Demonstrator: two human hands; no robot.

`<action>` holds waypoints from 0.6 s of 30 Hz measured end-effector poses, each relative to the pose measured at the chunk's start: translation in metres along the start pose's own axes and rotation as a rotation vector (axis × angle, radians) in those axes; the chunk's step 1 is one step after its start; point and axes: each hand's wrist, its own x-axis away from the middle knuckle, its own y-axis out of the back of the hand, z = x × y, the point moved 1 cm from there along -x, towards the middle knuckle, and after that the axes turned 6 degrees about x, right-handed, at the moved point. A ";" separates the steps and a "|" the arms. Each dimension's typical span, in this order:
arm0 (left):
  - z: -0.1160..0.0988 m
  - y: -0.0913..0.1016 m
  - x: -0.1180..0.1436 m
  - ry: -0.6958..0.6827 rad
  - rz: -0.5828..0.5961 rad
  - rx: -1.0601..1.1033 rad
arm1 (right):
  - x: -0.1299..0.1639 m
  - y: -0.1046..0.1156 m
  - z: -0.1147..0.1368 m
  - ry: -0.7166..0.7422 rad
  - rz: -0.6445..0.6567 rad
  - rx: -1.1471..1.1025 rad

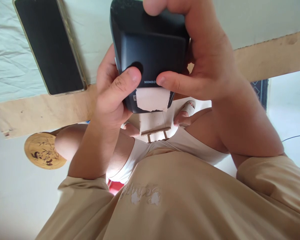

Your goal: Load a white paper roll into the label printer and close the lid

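I hold a black label printer [152,53], marked NIIMBO and partly covered by fingers, at the top middle of the view. My left hand [112,90] wraps its left side, with the thumb on the face beside a dark round notch. On the other side my right hand [207,56] grips it; one digit presses near the lettering and another lies over the top end. A torn piece of whitish paper [153,99] covers part of the printer's near end. What the fingers underneath touch is hidden.
A phone [48,46] with a dark screen lies on the pale cloth [90,26] at the left. The wooden table edge [47,111] runs across below the printer. A round wooden stool top [43,150] with a panda picture stands at lower left, beside my knee.
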 end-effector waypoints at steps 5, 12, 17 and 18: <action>0.001 0.005 0.001 -0.055 0.172 0.114 | -0.001 -0.002 -0.002 -0.041 -0.031 -0.031; -0.002 0.005 0.000 -0.029 0.185 0.133 | 0.015 0.021 -0.006 0.221 -0.041 0.192; -0.001 0.003 0.002 -0.044 0.167 0.121 | 0.016 0.019 -0.012 0.239 -0.026 0.236; -0.001 0.003 0.002 -0.036 0.166 0.120 | 0.015 0.018 -0.013 0.283 -0.032 0.235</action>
